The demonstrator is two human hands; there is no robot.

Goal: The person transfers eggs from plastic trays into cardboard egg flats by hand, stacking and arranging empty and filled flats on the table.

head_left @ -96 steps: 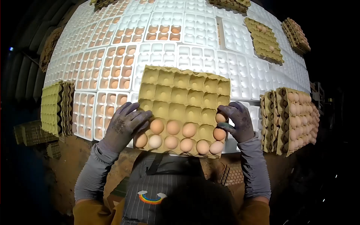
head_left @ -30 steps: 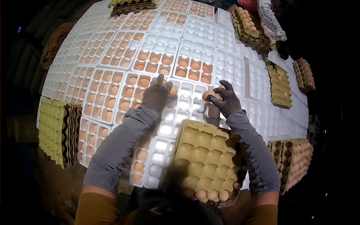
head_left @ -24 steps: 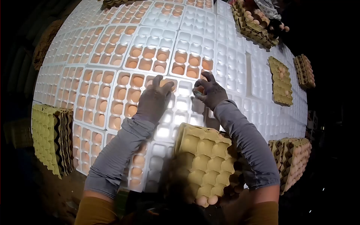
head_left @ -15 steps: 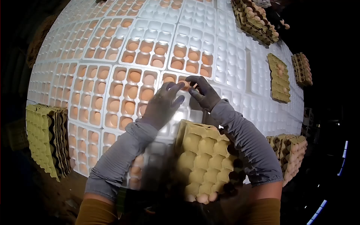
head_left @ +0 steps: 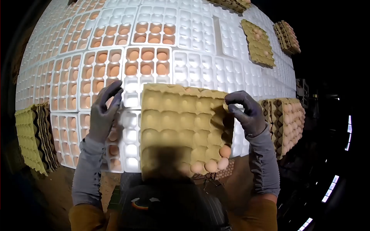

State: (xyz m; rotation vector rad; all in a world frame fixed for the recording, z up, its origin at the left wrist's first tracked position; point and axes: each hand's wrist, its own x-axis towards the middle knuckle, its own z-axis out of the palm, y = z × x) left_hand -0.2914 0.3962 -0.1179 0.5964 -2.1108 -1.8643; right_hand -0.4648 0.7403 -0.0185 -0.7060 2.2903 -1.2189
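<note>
A yellowish pulp egg tray [head_left: 169, 127] lies in front of me, with several brown eggs [head_left: 211, 166] along its near right corner. My right hand [head_left: 247, 112], in a grey glove, hovers at its right edge with curled fingers and a gap to the thumb; whether it touches is unclear. To the left, my gloved left hand [head_left: 104, 113] is over the white egg packs, fingers and thumb apart with nothing gripped. Between and beyond the hands, a white pack [head_left: 124, 73] has eggs in its far two rows; the pulp tray covers part of its near end.
White packs with eggs [head_left: 100, 69] spread to the left, and eggless white packs [head_left: 196, 69] to the right. Stacked pulp trays stand at far left [head_left: 32, 138] and right [head_left: 287, 125]. Another pulp tray [head_left: 258, 42] with a few eggs lies at the back right.
My hands have moved apart from the white pack, back toward me on either side of the pulp tray. The pack's far rows now show eggs. The view has shifted right.
</note>
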